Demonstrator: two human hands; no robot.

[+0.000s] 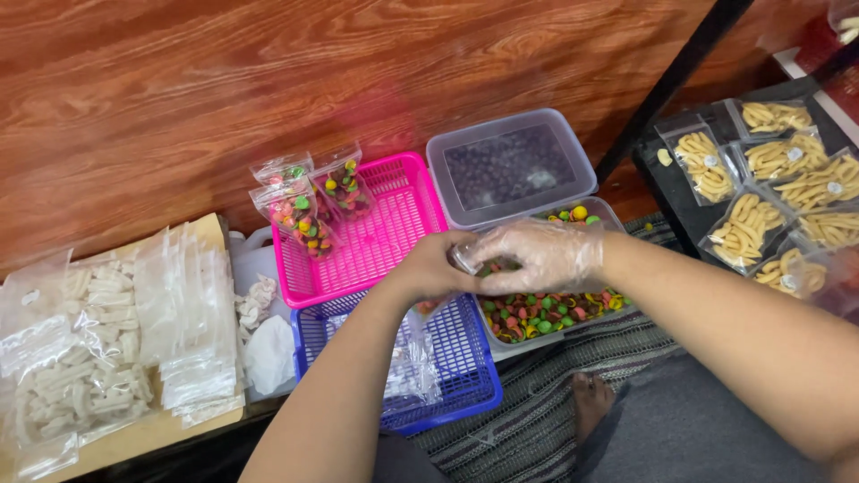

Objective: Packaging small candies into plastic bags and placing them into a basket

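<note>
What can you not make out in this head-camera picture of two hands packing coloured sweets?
- Small clear plastic bag: contents hidden by the bare left hand and gloved right hand.
- Lidded clear plastic box: frosted lid blurs the dark contents.
- Packets of yellow snacks: cut off by the right edge.

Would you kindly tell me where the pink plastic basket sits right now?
In the head view, the pink plastic basket sits left of centre, behind the blue plastic basket and left of the lidded clear plastic tub.

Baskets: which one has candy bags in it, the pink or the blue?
The pink basket. Three small bags of colourful candy lean at its left end, while the blue basket holds only clear plastic bags.
</note>
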